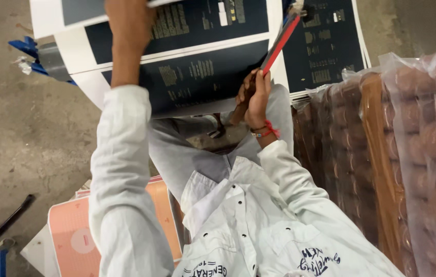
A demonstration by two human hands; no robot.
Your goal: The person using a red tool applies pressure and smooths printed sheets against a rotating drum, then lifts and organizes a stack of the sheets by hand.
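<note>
My left hand [128, 20] reaches forward at the top of the view and grips the edge of a large dark navy printed sheet [197, 77] with a white border, lifted off a stack of like sheets. My right hand [255, 97] is closed on the wooden end of a red-handled brush [279, 43]. The brush slants up to the right, and its bristle head [297, 7] rests near the sheet's right edge. A red thread band circles that wrist. Both white sleeves and my grey-trousered knees lie under the sheets.
Another pile of dark printed sheets [325, 46] lies at the top right. Plastic-wrapped brown rolls [412, 143] fill the right side. Orange printed sheets [74, 231] lie at the lower left, and a black strip [7, 220] lies on the concrete floor [23, 128]. Blue scraps [28, 48] lie at the upper left.
</note>
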